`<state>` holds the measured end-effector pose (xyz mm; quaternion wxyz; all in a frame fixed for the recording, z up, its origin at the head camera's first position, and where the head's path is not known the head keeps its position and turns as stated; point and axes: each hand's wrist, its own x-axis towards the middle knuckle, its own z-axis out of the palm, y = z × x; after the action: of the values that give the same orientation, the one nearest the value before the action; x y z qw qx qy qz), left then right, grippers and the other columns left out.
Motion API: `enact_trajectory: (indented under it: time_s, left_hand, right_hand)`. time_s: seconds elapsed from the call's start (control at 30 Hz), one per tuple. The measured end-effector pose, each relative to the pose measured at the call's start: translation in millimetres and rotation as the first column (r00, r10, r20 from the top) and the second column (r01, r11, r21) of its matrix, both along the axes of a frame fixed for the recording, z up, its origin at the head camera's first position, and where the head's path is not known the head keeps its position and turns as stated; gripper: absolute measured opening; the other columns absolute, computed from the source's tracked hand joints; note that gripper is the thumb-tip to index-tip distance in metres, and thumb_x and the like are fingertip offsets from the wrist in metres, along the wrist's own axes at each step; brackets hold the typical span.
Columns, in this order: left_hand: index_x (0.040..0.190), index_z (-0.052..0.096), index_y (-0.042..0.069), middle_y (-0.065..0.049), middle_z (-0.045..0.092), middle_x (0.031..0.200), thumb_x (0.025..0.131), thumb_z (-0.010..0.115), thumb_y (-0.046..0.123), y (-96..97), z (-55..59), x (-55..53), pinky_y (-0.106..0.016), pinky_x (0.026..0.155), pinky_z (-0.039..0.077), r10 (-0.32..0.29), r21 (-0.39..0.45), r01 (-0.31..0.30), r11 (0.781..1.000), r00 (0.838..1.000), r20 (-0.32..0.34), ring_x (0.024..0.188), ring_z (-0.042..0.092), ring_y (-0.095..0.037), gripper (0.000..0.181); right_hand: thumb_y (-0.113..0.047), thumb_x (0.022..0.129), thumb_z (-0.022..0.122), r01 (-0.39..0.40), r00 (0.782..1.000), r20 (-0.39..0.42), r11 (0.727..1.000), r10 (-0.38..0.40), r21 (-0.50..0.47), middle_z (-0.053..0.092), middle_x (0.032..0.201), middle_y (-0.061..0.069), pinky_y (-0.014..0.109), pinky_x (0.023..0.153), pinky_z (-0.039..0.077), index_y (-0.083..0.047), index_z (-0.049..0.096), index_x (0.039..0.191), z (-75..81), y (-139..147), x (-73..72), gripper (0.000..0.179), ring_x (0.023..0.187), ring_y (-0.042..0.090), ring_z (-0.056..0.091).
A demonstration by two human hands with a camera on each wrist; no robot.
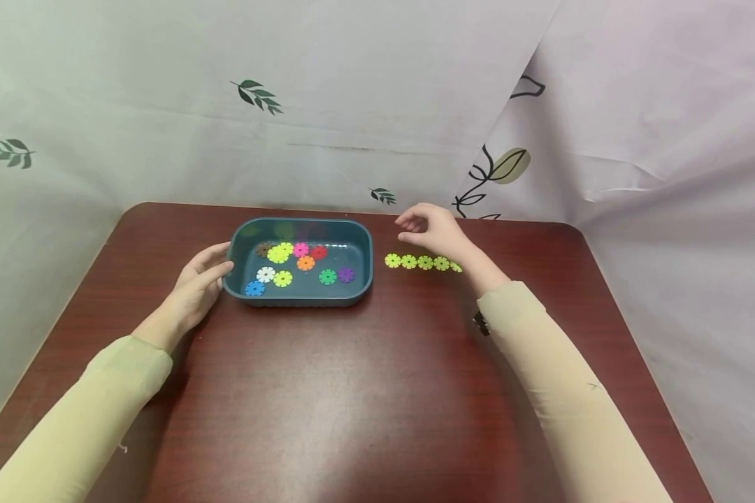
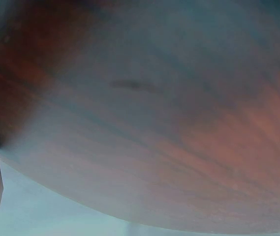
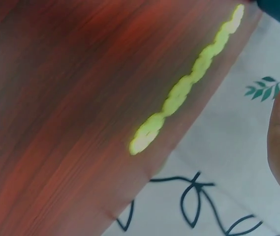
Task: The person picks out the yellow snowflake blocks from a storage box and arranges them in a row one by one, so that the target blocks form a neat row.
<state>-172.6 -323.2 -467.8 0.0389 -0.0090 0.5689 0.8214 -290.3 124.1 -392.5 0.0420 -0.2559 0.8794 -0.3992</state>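
Head view: on the table point(image 1: 346, 391), the tray point(image 1: 302, 302) meets my relaxed left hand point(image 1: 195, 288) at its rim, probably for steadiness. My right hand point(image 1: 437, 230), loosely parted, nothing visibly pinched, hangs above the yellow row point(image 1: 425, 263), seemingly aligned for order; loose discs point(image 1: 305, 263) lie trayed between my hands.
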Motion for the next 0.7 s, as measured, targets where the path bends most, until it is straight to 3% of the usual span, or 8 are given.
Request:
enact_trajectory:
  time_s: [0.27,0.47,0.7]
  left_hand:
    - [0.127,0.068,0.021,0.011,0.069,0.124,0.106,0.055,-0.004,-0.3,-2.2,-1.3,-0.014,0.096,0.051,0.003,0.015,-0.003,1.0,1.0,-0.011,0.113,0.061,-0.004,0.035]
    - [0.127,0.068,0.021,0.011,0.07,0.124,0.106,0.055,-0.004,-0.4,-2.6,-1.6,-0.014,0.098,0.05,0.005,0.009,-0.005,1.0,1.0,-0.012,0.115,0.061,-0.003,0.035]
    - [0.127,0.068,0.021,0.01,0.069,0.125,0.106,0.054,-0.004,0.0,-3.5,-2.7,-0.014,0.097,0.051,0.003,0.008,-0.003,1.0,1.0,-0.015,0.114,0.061,-0.004,0.035]
  right_hand:
    - [-0.004,0.093,0.081,-0.045,0.999,-0.014,0.997,0.045,-0.065,0.074,0.112,0.023,0.044,0.096,0.059,0.002,0.075,0.116,3.0,-30,0.4,0.024,0.1,0.03,0.07]
    - [-0.006,0.094,0.081,-0.091,0.996,-0.018,0.994,0.09,-0.062,0.074,0.108,0.015,0.039,0.094,0.06,0.0,0.076,0.116,5.2,-54,4.5,0.023,0.099,0.027,0.071]
    - [-0.007,0.095,0.081,-0.126,0.992,0.007,0.99,0.127,-0.062,0.075,0.111,0.014,0.033,0.093,0.06,0.001,0.076,0.119,3.9,-80,11.0,0.026,0.1,0.024,0.071]
